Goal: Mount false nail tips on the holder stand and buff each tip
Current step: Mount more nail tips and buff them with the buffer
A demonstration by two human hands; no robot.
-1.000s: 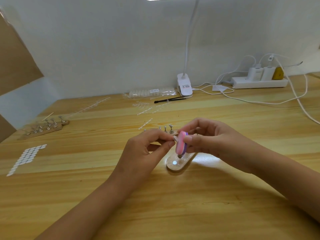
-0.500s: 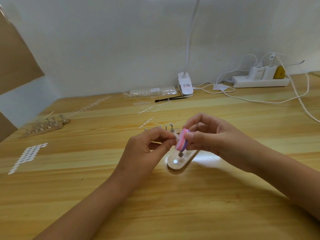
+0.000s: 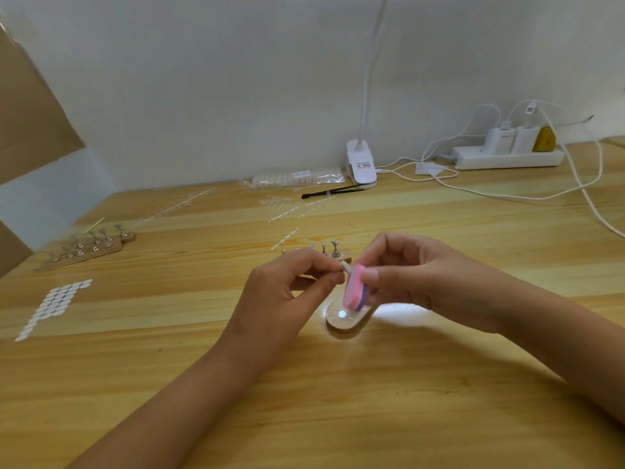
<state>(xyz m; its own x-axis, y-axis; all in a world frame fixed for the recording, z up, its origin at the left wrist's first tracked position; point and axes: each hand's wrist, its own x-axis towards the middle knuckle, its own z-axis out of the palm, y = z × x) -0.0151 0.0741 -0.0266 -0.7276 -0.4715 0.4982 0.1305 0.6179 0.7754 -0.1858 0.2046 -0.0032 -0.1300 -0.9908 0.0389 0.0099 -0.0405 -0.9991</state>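
Just above the near end of the wooden holder stand (image 3: 348, 321) on the table (image 3: 338, 418), the left hand (image 3: 287, 292) has its grip clamped, thumb to forefinger, on a small pale nail tip (image 3: 345, 266); I cannot tell whether the tip sits on a peg. The right hand (image 3: 416, 275) has its grip closed round a pink-and-purple buffer block (image 3: 354, 292), whose pink face is at or just beside the tip. To do this well, I judge: rest both wrists on the table, pinch the tip firmly, use short light strokes, and turn the tip so the edges wear evenly without popping loose.
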